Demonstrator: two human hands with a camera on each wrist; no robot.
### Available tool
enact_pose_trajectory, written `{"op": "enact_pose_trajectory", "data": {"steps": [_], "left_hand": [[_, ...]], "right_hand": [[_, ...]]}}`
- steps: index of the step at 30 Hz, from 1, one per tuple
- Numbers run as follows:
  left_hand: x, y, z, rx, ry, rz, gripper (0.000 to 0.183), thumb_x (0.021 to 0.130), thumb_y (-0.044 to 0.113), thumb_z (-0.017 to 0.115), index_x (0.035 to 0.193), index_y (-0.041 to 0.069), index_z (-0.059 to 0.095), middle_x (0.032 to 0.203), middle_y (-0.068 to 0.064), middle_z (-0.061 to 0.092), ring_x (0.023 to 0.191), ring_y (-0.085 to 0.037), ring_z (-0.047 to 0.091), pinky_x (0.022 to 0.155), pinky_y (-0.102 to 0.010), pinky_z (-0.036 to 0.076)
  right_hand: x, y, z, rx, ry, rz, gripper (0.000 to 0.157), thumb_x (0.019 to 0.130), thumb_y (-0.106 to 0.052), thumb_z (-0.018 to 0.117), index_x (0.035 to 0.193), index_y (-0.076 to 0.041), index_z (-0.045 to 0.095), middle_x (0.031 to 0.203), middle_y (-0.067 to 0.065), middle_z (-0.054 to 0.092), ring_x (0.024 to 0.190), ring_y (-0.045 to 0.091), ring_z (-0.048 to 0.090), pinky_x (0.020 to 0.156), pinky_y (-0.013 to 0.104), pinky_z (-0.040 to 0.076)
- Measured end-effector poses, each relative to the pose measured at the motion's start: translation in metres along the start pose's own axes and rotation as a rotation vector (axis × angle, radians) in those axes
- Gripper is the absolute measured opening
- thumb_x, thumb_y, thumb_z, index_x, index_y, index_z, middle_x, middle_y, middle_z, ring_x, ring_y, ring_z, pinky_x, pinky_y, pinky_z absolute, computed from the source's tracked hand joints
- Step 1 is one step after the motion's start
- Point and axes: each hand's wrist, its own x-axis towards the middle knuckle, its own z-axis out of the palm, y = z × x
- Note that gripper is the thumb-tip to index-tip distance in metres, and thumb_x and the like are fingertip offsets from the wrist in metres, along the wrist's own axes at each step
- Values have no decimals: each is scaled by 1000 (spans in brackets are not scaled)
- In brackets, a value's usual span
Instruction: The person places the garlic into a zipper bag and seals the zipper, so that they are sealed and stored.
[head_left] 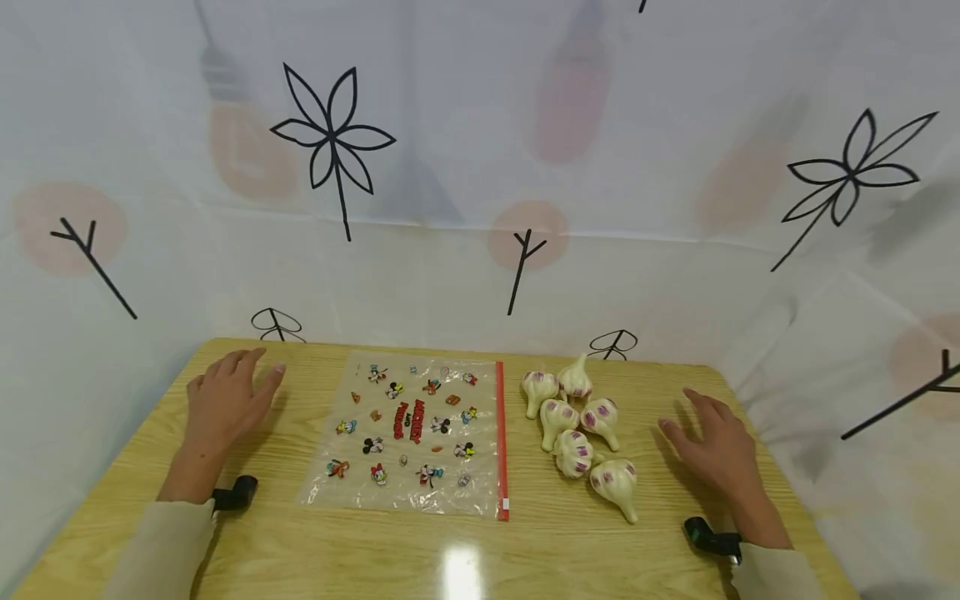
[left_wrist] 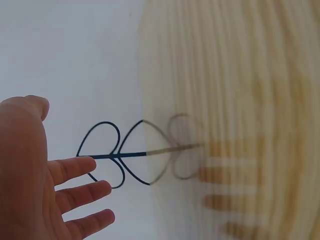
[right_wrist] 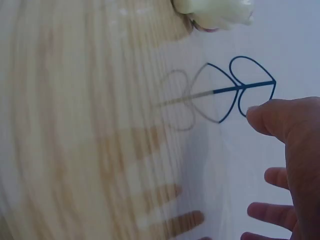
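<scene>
A clear zip bag (head_left: 408,433) printed with small cartoon figures lies flat on the table, its red slider edge on the right. Several garlic bulbs (head_left: 574,455), pale with purple patches, are grouped just right of that edge. My left hand (head_left: 227,400) is left of the bag, fingers spread and holding nothing. On the other side, right of the garlic, my right hand (head_left: 716,446) has loosely extended fingers and touches no bulb. In the right wrist view, part of a garlic bulb (right_wrist: 215,12) shows at the top.
The glossy wooden table (head_left: 360,554) reflects a bright light near its front. A white cloth (head_left: 450,275) with plant drawings hangs behind and along both sides. Each wrist wears a black camera mount, one on the left (head_left: 236,493) and one on the right (head_left: 708,537).
</scene>
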Motion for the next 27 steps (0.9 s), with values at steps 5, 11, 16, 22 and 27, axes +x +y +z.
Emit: {"op": "enact_pose_trajectory", "data": {"steps": [5,11,16,22,27], "left_hand": [[0,13,-2,-29,13,26,69,112,53,40,156,0,47,154,-35,43,139,-62,36,102,-82,25],[1,34,-2,-66,28,71,66,112,50,44,154,0,50,152,-35,46,137,-61,40,102,-82,26],[0,46,2,-84,26,95,63,112,49,46,152,1,52,151,-34,49,136,-60,43,102,-82,28],[-2,60,4,-91,20,116,62,112,48,48,151,0,53,150,-34,50,136,-60,44,104,-81,28],[-4,73,4,-88,14,139,62,111,47,50,151,0,53,149,-33,52,135,-58,46,105,-80,30]], "right_hand": [[1,-2,0,29,24,-17,69,103,-37,68,156,1,46,150,39,45,126,64,47,90,80,39],[3,-6,0,71,57,-50,63,102,-33,69,150,3,52,148,39,47,126,63,47,91,79,40],[4,-16,0,114,54,-80,60,102,-30,70,148,4,54,146,38,49,127,61,48,92,78,40],[5,-29,-1,143,64,-98,58,101,-28,72,147,4,55,145,36,50,127,60,49,93,77,41],[6,-41,-5,164,72,-102,56,102,-27,72,146,4,56,145,35,51,128,59,49,94,76,41]]}}
